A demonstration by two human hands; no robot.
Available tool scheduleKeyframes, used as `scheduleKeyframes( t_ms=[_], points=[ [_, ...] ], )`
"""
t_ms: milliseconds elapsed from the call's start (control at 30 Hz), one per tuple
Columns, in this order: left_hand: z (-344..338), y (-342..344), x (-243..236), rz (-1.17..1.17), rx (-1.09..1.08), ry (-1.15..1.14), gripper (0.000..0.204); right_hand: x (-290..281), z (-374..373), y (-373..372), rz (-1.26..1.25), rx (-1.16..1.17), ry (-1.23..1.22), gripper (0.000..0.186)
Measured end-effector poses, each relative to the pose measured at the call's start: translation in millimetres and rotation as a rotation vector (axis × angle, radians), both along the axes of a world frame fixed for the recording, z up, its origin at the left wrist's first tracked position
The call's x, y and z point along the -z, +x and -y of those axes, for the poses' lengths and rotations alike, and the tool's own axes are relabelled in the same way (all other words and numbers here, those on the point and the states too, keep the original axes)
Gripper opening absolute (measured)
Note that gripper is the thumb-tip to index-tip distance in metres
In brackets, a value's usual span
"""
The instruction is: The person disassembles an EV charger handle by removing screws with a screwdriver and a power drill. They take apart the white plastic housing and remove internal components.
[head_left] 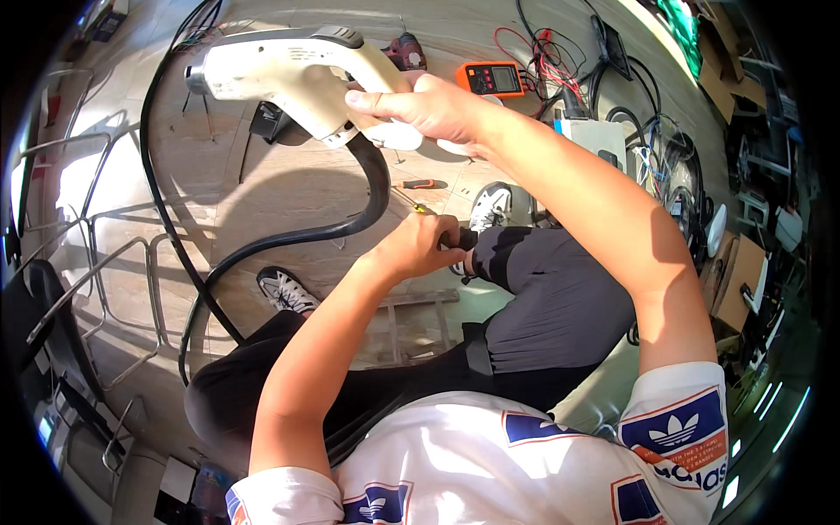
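Note:
My right hand [429,109] is closed around the looped handle of a cream charging gun [271,70], raised above the floor. The gun's dark round nozzle faces left, and a dark grey latch piece sits on top. From its underside a thick black cable [378,175] curves down and away to the left. My left hand [418,247] is wrapped around a screwdriver [467,238], below the gun and apart from it. The screwdriver's dark handle end shows past my fingers; its thin shaft points up and left. Most of the handle is hidden in my fist.
On the floor lie an orange-handled screwdriver [420,184], an orange multimeter [492,79] with red and black leads, and a cordless drill [406,52]. A grey box [593,140] with tangled wires is at right. Metal chair frames [96,219] stand left, cardboard boxes [739,284] right.

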State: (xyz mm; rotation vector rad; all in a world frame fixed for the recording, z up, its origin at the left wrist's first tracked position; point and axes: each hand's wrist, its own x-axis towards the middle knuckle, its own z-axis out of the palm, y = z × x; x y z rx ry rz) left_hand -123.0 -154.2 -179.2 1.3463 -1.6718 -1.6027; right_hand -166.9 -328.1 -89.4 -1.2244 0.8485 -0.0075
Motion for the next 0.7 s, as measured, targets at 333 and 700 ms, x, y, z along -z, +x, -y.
scheduleKeyframes(
  t_ms=[333, 700],
  points=[
    [-91.7, 151.7, -138.5, 0.134, -0.673, 0.008, 0.046, -36.7, -71.7, 4.7, 0.021, 0.161, -0.003, 0.069],
    [-88.1, 124.8, -79.4, 0.280, -0.959, -0.061, 0.043, -42.9, -111.4, -13.5, 0.093, 0.179, -0.056, 0.054]
  ],
)
